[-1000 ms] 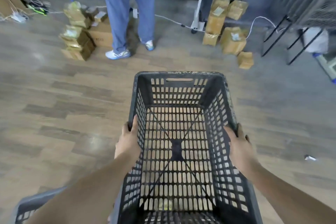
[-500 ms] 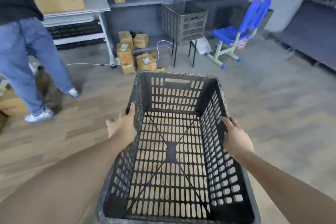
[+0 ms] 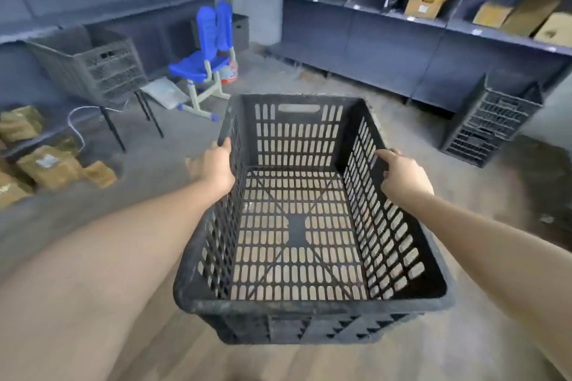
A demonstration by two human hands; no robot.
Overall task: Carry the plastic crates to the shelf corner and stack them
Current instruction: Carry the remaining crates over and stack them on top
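I hold an empty black slotted plastic crate [image 3: 312, 308] in front of me, above the floor. My left hand [image 3: 213, 165] grips its left rim and my right hand [image 3: 402, 173] grips its right rim. A stack of dark crates [image 3: 492, 120] stands on the floor at the right, against the shelving. Another grey crate [image 3: 93, 66] rests on a black-legged stand at the left.
Dark shelving [image 3: 402, 40] with cardboard boxes lines the right wall, and more shelves [image 3: 108, 9] run along the left. A blue chair [image 3: 207, 62] stands near the far corner. Wrapped parcels [image 3: 46, 164] lie on the floor at the left.
My view has swung to the right. The person in jeans has left the view, and the right shelving and the crate stack have come into view. Both hands keep their hold on the crate.
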